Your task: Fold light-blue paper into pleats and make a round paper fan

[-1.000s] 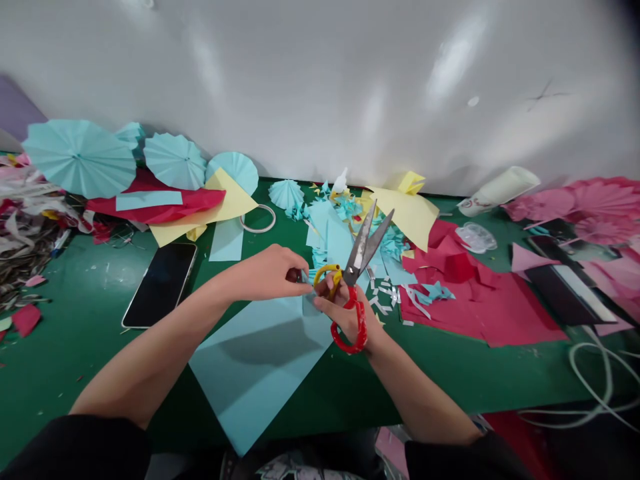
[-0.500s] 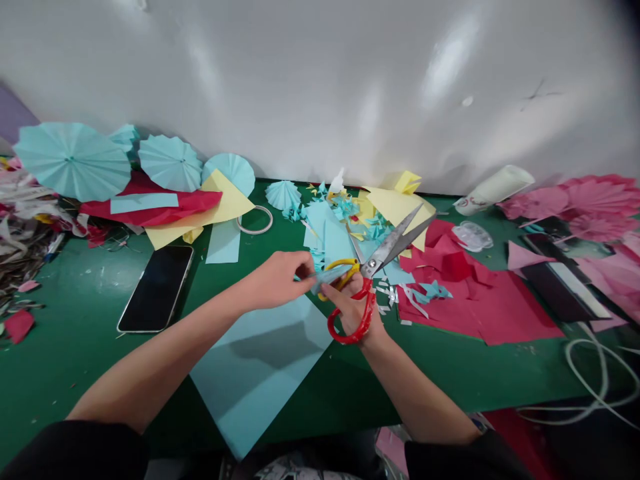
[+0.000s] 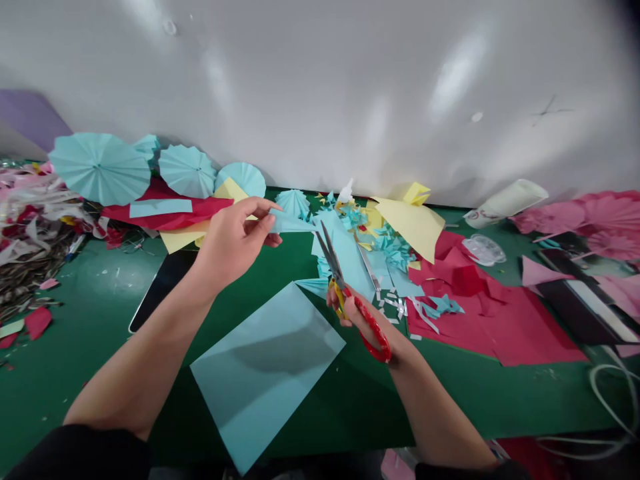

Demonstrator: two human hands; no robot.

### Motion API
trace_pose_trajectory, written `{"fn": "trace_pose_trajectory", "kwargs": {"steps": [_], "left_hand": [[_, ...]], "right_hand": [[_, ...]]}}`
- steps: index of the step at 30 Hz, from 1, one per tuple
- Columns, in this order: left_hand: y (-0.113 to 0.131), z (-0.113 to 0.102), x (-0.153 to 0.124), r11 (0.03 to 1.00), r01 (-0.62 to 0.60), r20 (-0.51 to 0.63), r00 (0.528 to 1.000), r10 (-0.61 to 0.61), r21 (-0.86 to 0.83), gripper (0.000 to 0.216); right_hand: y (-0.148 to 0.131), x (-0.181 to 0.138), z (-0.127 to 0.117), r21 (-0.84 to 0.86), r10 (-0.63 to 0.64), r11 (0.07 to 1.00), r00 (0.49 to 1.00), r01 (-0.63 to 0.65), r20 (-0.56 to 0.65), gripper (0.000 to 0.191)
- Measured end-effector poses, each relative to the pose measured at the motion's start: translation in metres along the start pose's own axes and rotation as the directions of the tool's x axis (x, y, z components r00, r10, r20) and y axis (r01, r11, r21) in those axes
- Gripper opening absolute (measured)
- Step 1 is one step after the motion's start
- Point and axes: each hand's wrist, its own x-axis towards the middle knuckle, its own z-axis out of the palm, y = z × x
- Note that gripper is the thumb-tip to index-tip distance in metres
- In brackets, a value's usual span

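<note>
Spanning the far side at 12: grey wall (image 3: 320,100). Green table (image 3: 280,267) below it. Clock read from mid-view, 12 toward the wall.

Blue sheet (image 3: 267,373) at 7, flat on the table, turned diamond-wise, dark shadow across it. Red paper (image 3: 525,327) between 3 and 4, overlapping pieces, rumpled toward the wall. Shreds (image 3: 35,227) heaped at 9, hard against the edge of view. Blue fans (image 3: 100,168) in a row, 9 to 10, pleated discs near the wall. Pink fans (image 3: 605,217) at 3, far out. Yellow sheet (image 3: 413,223) just short of 3.

Left hand (image 3: 233,243) at 9, raised above the table, thumb and fingers pinched on the blue fold. Right hand (image 3: 354,315) at 5, wrapped round the scissors.

Phone (image 3: 160,287) between 8 and 9, screen dark, part hidden by left arm (image 3: 145,360). White roll (image 3: 507,205) between 2 and 3, by the wall. Scissors (image 3: 339,280) at 5: blades slightly parted, pointing to 11, red loop toward the wrist. Blue fold (image 3: 290,222) at 10, in the air, narrow end just beside the blade tips; can't tell if touching. Pleat (image 3: 313,287) at 6, one end behind right fingers; can't tell if gripped. Silver bits (image 3: 395,307) scattered at 4.
</note>
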Motion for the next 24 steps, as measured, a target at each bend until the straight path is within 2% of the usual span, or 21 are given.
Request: {"fn": "trace_pose_trajectory", "kwargs": {"steps": [3,6,9,12,16,19,24], "left_hand": [[0.000,0.000,-0.001,0.998,-0.013,0.000,1.000,0.013,0.056,0.021],[0.001,0.000,-0.003,0.995,-0.009,0.042,0.999,0.005,0.095,0.025],[0.002,0.002,-0.005,0.991,-0.018,0.158,0.987,-0.003,0.133,0.027],[0.001,0.004,-0.007,0.988,-0.043,0.225,0.974,0.009,0.145,0.028],[0.001,0.005,-0.008,0.985,-0.063,0.242,0.970,0.023,0.158,0.028],[0.004,0.005,-0.008,0.993,-0.020,0.237,0.972,-0.007,0.114,0.029],[0.007,0.005,-0.009,0.998,0.002,0.214,0.977,-0.017,0.071,0.011]], "right_hand": [[-0.006,-0.002,0.001,-0.092,0.011,0.996,0.984,0.006,0.178,0.046],[-0.013,-0.003,0.002,-0.140,0.025,0.990,0.973,0.008,0.231,0.053],[-0.017,-0.003,0.004,-0.173,0.045,0.985,0.962,0.002,0.270,0.059],[-0.015,-0.003,0.005,-0.164,0.051,0.986,0.956,-0.003,0.289,0.059],[-0.009,-0.002,0.007,-0.121,0.036,0.993,0.956,0.000,0.292,0.060],[-0.006,-0.003,0.008,-0.079,0.041,0.997,0.955,-0.019,0.294,0.060],[-0.005,-0.006,0.009,-0.031,0.059,0.998,0.959,-0.053,0.276,0.060]]}}
